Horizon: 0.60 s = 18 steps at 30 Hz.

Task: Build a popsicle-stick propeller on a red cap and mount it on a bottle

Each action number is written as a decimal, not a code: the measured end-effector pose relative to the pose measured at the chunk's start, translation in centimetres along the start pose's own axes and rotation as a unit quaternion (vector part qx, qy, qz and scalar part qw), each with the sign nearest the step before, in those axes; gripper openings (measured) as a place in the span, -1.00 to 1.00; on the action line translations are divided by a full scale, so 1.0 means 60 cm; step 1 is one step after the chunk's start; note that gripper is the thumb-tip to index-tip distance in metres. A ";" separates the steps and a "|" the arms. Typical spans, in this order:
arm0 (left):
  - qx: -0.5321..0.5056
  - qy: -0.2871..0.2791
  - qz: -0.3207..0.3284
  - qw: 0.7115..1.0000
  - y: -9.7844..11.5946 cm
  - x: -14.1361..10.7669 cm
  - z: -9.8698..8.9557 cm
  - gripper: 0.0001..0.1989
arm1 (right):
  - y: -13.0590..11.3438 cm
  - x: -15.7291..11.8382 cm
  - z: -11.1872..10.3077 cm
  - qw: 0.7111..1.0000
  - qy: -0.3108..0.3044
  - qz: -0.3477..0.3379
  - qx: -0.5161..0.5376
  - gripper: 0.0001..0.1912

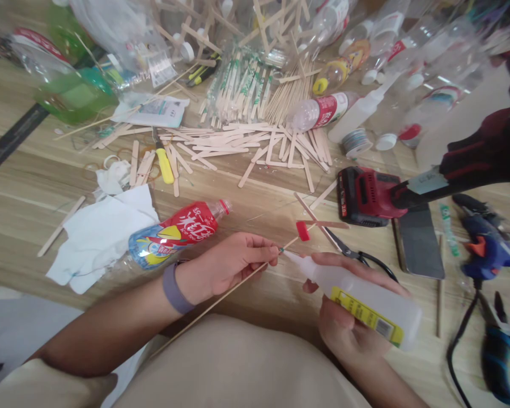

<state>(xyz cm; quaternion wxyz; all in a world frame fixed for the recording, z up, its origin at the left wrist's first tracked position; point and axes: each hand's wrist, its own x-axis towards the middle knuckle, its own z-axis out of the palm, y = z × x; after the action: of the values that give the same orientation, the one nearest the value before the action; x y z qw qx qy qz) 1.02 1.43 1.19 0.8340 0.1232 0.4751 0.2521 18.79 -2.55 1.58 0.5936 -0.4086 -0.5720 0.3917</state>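
A thin wooden skewer (221,298) runs diagonally up from my lap, pinched near its upper part between the thumb and fingers of my left hand (233,260). Near its far end is a small red piece (302,230), by two crossed craft sticks (329,224). My right hand (348,317) is wrapped round a translucent glue bottle (378,306) with a yellow label. The bottle's nozzle points left, its tip at a small greenish spot on the skewer beside my left fingertips. Left of my left hand lies a red-labelled drink bottle (174,235).
Scissors (357,255), a phone (420,241), a red-black power tool (369,195), a blue glue gun (488,243) and pliers (499,340) lie right. White cloth (106,232) and a yellow-handled screwdriver (165,164) lie left. Craft sticks (221,141) and plastic bottles crowd the back.
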 end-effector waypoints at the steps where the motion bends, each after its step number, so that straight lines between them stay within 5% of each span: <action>1: 0.000 0.001 -0.001 1.000 0.000 0.000 0.000 -0.84 | -0.001 0.001 0.000 1.000 0.000 0.003 -0.001 -0.65; 18: 0.003 0.002 -0.005 1.000 0.002 -0.001 0.002 -0.74 | 0.005 -0.005 -0.005 1.000 -0.015 -0.005 -0.007 -0.64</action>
<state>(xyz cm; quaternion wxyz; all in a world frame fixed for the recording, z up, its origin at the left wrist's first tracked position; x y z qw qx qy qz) 1.05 1.51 1.34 0.8339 0.1232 0.4781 0.2467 19.10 -2.72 1.20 0.5840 -0.4038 -0.5860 0.3904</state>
